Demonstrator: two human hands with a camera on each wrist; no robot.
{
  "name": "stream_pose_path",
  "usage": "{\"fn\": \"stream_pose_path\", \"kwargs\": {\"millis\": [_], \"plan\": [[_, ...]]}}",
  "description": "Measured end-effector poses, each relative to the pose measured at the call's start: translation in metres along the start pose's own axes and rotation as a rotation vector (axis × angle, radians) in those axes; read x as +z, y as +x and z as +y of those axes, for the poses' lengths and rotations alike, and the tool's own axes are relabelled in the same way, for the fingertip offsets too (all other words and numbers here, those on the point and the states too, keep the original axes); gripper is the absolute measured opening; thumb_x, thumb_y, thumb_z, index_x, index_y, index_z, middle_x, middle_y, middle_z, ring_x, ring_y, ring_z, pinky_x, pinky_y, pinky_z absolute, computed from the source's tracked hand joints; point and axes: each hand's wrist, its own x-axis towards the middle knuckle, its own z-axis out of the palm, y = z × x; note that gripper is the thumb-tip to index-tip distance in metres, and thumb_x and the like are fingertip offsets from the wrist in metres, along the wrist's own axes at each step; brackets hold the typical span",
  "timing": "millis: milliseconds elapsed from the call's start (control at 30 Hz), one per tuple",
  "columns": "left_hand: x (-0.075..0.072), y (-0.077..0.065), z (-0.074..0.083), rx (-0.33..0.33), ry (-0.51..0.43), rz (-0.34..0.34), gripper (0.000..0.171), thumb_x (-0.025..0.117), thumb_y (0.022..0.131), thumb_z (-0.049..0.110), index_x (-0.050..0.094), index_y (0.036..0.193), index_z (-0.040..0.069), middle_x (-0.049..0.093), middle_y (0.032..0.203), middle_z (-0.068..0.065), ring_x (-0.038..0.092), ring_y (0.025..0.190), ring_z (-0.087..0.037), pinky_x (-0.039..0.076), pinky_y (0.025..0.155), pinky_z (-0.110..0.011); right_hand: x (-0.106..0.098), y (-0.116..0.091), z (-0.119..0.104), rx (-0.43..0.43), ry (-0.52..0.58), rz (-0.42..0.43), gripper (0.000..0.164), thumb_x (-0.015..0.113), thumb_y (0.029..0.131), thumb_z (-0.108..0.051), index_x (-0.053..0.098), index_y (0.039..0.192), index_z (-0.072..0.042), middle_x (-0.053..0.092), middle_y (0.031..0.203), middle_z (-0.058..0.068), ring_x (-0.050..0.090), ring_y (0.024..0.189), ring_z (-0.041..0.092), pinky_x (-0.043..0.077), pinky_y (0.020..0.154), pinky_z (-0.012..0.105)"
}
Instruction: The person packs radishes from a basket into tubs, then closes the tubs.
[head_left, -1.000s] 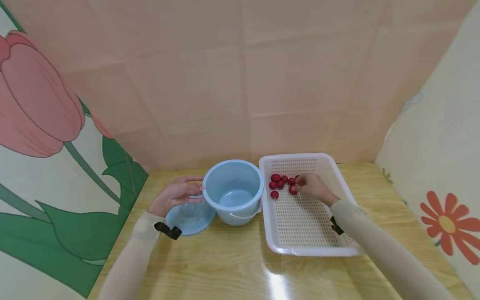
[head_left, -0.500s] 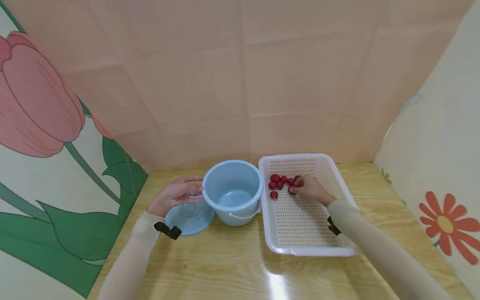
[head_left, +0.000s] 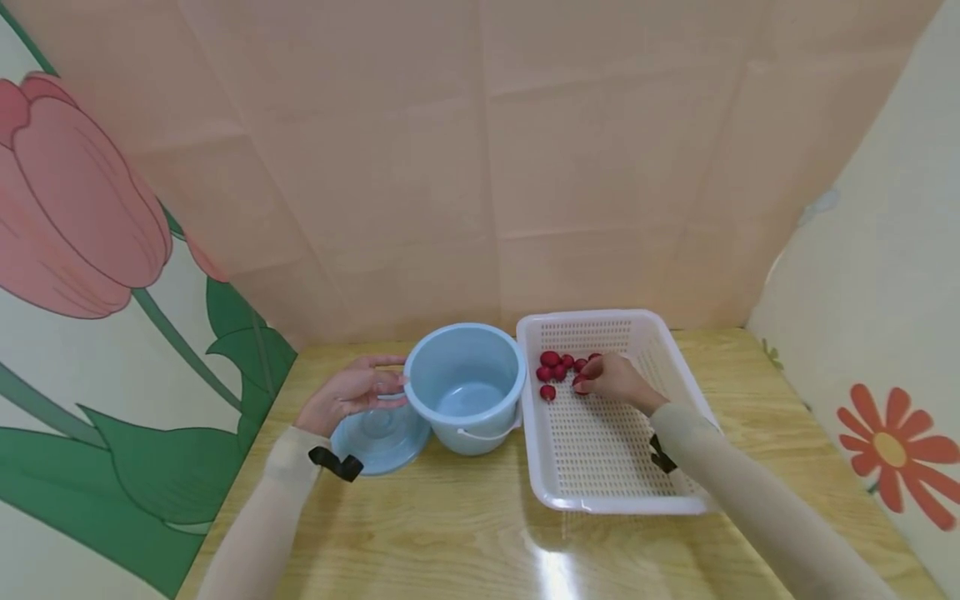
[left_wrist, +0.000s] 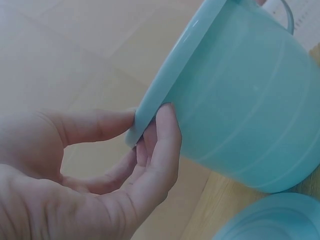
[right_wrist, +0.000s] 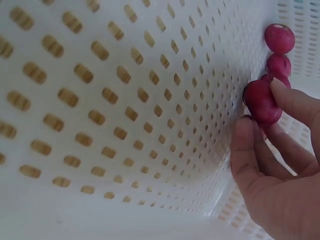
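My left hand (head_left: pixel 354 392) pinches the rim of a light blue bucket (head_left: pixel 471 432), as the left wrist view also shows, with the thumb on the outer edge and the fingers beneath the lip. Inside the bucket only its bare bottom is visible. To its right stands a white perforated plastic basket (head_left: pixel 551 467). Within it, my right hand (head_left: pixel 617 382) holds a red radish (right_wrist: pixel 260 101) between thumb and fingertips, low at the basket floor. Several more radishes (head_left: pixel 548 392) lie close by at the back left of the basket; my hand partly hides some.
A blue lid (head_left: pixel 386 446) lies on the wooden table (head_left: pixel 435 533), partly behind the bucket and beneath my left hand. The bucket's thin white handle (head_left: pixel 487 436) hangs at its front right. A pinkish covering (head_left: pixel 480 208) rises behind the table.
My right hand has shifted slightly left with the radish at its fingertips. The left hand keeps its grip on the bucket rim, and the bucket stays in place.
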Motion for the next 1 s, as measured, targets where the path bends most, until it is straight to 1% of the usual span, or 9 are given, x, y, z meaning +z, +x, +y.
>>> {"fn": "stream_pose_path", "kwargs": {"millis": [100, 167, 333, 433, 567, 667, 800, 900, 1000], "plan": [[0.000, -0.001, 0.000, -0.001, -0.013, -0.005, 0.061, 0.064, 0.101, -0.001, 0.042, 0.158, 0.004, 0.068, 0.135, -0.019, 0.076, 0.100, -0.020, 0.065, 0.088, -0.036, 0.001, -0.001, -0.002, -0.022, -0.002, 0.013, 0.034, 0.083, 0.092, -0.026, 0.077, 0.114, -0.001, 0.076, 0.114, 0.019, 0.064, 0.097, 0.027, 0.057, 0.086, 0.040], [-0.001, -0.002, 0.000, 0.002, -0.016, -0.011, 0.061, 0.063, 0.102, -0.002, 0.041, 0.158, 0.004, 0.068, 0.132, -0.018, 0.075, 0.098, -0.019, 0.065, 0.087, -0.035, 0.001, -0.001, -0.002, -0.041, -0.003, 0.019, 0.036, 0.083, 0.092, -0.025, 0.076, 0.115, 0.001, 0.076, 0.115, 0.020, 0.066, 0.100, 0.028, 0.058, 0.091, 0.044], [-0.001, -0.001, -0.001, 0.003, -0.014, -0.014, 0.063, 0.065, 0.101, -0.002, 0.040, 0.158, 0.004, 0.068, 0.132, -0.017, 0.075, 0.097, -0.019, 0.065, 0.088, -0.035, -0.001, -0.002, -0.003, -0.051, 0.007, 0.027, 0.037, 0.085, 0.090, -0.023, 0.076, 0.116, 0.001, 0.074, 0.117, 0.020, 0.067, 0.101, 0.029, 0.058, 0.091, 0.045], [-0.001, 0.000, -0.001, 0.000, -0.003, -0.007, 0.062, 0.066, 0.101, 0.001, 0.042, 0.158, 0.005, 0.066, 0.137, -0.020, 0.076, 0.100, -0.019, 0.063, 0.095, -0.040, -0.002, -0.002, -0.003, -0.063, 0.017, 0.034, 0.037, 0.087, 0.088, -0.021, 0.076, 0.115, 0.001, 0.074, 0.119, 0.021, 0.069, 0.102, 0.028, 0.059, 0.094, 0.046], [-0.001, 0.001, -0.001, 0.000, 0.016, -0.004, 0.060, 0.066, 0.101, 0.002, 0.044, 0.157, 0.006, 0.065, 0.142, -0.021, 0.076, 0.106, -0.022, 0.058, 0.104, -0.046, -0.005, -0.004, -0.005, -0.077, 0.024, 0.038, 0.037, 0.088, 0.087, -0.018, 0.075, 0.116, 0.001, 0.076, 0.117, 0.020, 0.072, 0.102, 0.028, 0.060, 0.096, 0.049], [-0.001, 0.001, -0.001, 0.001, 0.009, -0.010, 0.059, 0.065, 0.101, 0.000, 0.044, 0.157, 0.005, 0.065, 0.142, -0.021, 0.075, 0.110, -0.024, 0.061, 0.100, -0.044, -0.008, -0.006, -0.009, -0.087, 0.029, 0.038, 0.036, 0.087, 0.087, -0.016, 0.075, 0.116, 0.001, 0.078, 0.112, 0.019, 0.073, 0.101, 0.027, 0.061, 0.093, 0.046], [-0.001, 0.001, -0.001, 0.007, -0.002, -0.021, 0.061, 0.064, 0.101, -0.001, 0.041, 0.158, 0.004, 0.066, 0.140, -0.021, 0.075, 0.108, -0.023, 0.065, 0.090, -0.037, -0.015, -0.008, -0.016, -0.117, 0.048, 0.045, 0.031, 0.085, 0.089, -0.013, 0.076, 0.116, 0.002, 0.080, 0.108, 0.018, 0.075, 0.098, 0.025, 0.063, 0.087, 0.041], [-0.001, 0.000, -0.001, 0.012, 0.002, -0.032, 0.063, 0.063, 0.101, -0.001, 0.038, 0.159, 0.002, 0.066, 0.139, -0.021, 0.076, 0.103, -0.021, 0.065, 0.089, -0.036, -0.020, -0.010, -0.023, -0.126, 0.069, 0.053, 0.030, 0.084, 0.089, -0.011, 0.077, 0.116, 0.002, 0.080, 0.107, 0.018, 0.076, 0.096, 0.024, 0.063, 0.085, 0.040], [-0.001, 0.000, -0.001, 0.009, -0.011, -0.034, 0.063, 0.063, 0.101, -0.002, 0.038, 0.159, 0.002, 0.067, 0.137, -0.020, 0.076, 0.101, -0.019, 0.065, 0.089, -0.037, -0.024, -0.011, -0.029, -0.124, 0.086, 0.057, 0.032, 0.082, 0.091, -0.011, 0.076, 0.119, 0.003, 0.080, 0.110, 0.019, 0.076, 0.099, 0.026, 0.063, 0.087, 0.041]]}}
